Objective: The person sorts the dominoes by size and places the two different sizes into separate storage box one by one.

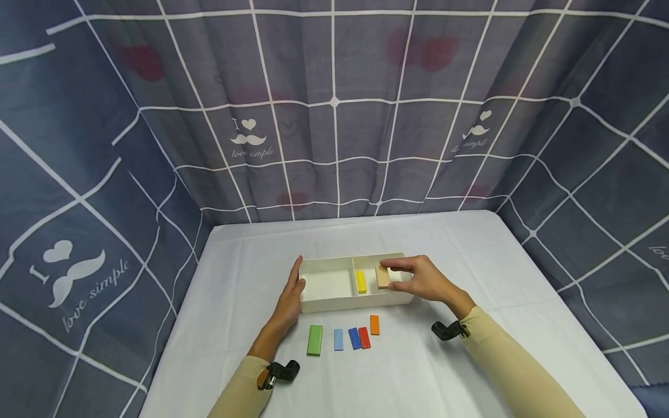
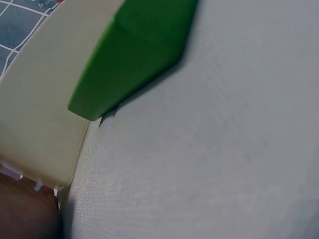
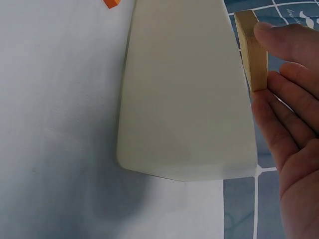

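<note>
A cream two-compartment box [image 1: 340, 303] stands on the white cloth. My right hand [image 1: 425, 280] pinches a plain wooden block [image 1: 382, 277] between thumb and fingers, over the right compartment. In the right wrist view, the wooden block [image 3: 257, 55] shows above the box's rim, with the thumb on one side and fingertips at the other. A yellow block [image 1: 360, 282] stays inside that compartment, near the divider. My left hand [image 1: 287, 305] rests along the box's left end, its fingers extended against the outer wall. In the left wrist view, part of this hand [image 2: 25, 211] appears beside the box wall.
In front of the box lie a green block [image 1: 315, 340], a light blue block [image 1: 338, 339], a dark blue block [image 1: 355, 338], a red block [image 1: 364, 337] and an orange block [image 1: 374, 325]. Grid-patterned curtains [image 1: 360, 133] hang behind and beside the table [image 1: 251, 249].
</note>
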The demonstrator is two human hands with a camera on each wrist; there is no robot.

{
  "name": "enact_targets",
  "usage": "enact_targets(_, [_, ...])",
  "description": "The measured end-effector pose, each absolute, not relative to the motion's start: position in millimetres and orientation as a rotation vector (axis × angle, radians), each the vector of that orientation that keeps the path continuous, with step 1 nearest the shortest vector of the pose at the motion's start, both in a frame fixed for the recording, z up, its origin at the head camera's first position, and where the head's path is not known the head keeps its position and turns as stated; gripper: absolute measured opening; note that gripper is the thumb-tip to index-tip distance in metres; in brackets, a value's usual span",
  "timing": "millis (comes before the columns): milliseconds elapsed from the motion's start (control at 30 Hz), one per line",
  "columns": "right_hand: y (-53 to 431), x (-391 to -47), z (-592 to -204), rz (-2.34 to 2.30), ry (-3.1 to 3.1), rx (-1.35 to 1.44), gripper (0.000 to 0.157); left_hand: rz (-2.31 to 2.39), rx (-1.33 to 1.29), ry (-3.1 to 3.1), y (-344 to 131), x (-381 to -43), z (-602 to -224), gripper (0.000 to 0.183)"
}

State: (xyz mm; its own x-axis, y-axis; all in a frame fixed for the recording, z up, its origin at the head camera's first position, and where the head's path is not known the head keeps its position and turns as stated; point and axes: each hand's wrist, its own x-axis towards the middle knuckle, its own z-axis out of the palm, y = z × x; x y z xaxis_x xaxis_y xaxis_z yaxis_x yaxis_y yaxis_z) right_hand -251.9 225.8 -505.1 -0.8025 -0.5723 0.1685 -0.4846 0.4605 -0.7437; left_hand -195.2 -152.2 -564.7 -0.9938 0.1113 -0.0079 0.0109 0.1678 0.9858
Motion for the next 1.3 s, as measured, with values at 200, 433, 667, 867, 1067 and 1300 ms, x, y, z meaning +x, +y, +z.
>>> enact_targets(200, [219, -262, -511, -1.206, 2.593, -0.947, 0.058, 1.982, 0.107, 2.317, -152, -195, -564, 0.063])
enact_targets(433, [211, -270, -512, -1.138, 2.615, -0.970, 0.058, 1.977, 0.142, 2.353, -152, -195, -566, 0.063])
enact_targets(667, [205, -276, -518, -1.051, 2.617, -1.000, 0.060, 1.963, 0.136, 2.358, -151, -195, -566, 0.063])
enact_targets(867, [200, -283, -518, -0.924, 2.660, -1.043, 0.058, 1.954, 0.110, 2.347, -153, -198, -568, 0.063])
enact_targets(1067, [195, -287, -518, -0.861, 2.648, -1.071, 0.057, 1.964, 0.127, 2.369, -152, -197, -568, 0.063])
enact_targets(1300, [189, -288, -517, -0.749, 2.643, -1.107, 0.056, 1.963, 0.116, 2.346, -152, -196, -564, 0.063])
